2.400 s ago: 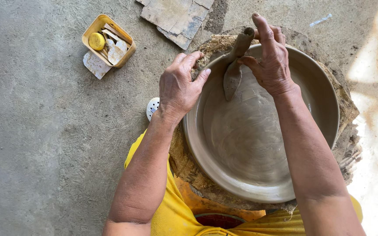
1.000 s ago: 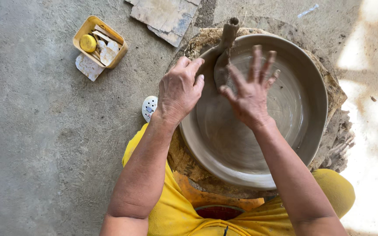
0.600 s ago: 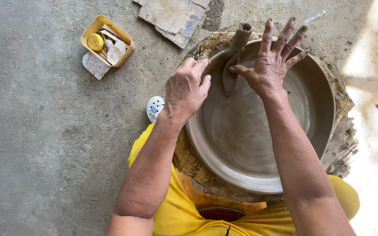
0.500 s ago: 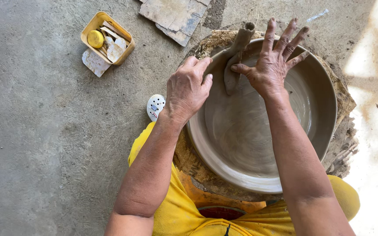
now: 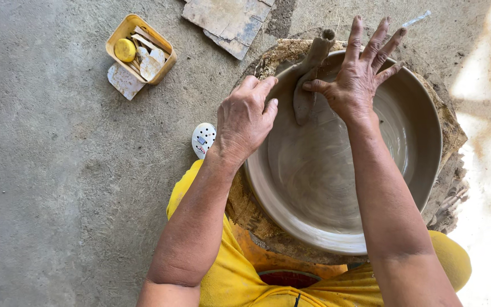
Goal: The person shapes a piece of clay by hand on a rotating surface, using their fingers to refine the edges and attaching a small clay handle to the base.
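Curled over the near-left rim of the wet clay bowl, the left hand has its fingers bent, fingertips pressing the outside of the wall; its grip is a loose clench against the clay rather than around any separate thing. Right hand lies flat and released, fingers spread wide toward the top of the frame, palm pressed on a grey strip of wet cloth that drapes over the far rim and hangs down the inner wall; the thumb touches the strip, but no finger closes round it.

Filling the middle and right of the frame, the wide, shallow bowl sits on a round, mud-caked wheel. Its inside is smooth and shiny with faint circular streaks.

On the concrete floor, at upper left of the frame, stands a small yellow tray holding a yellow sponge and pale flat scrapers. A flat stone slab lies at top centre. Just left of the left wrist rests a small white perforated piece. Yellow clothing shows at the bottom edge.
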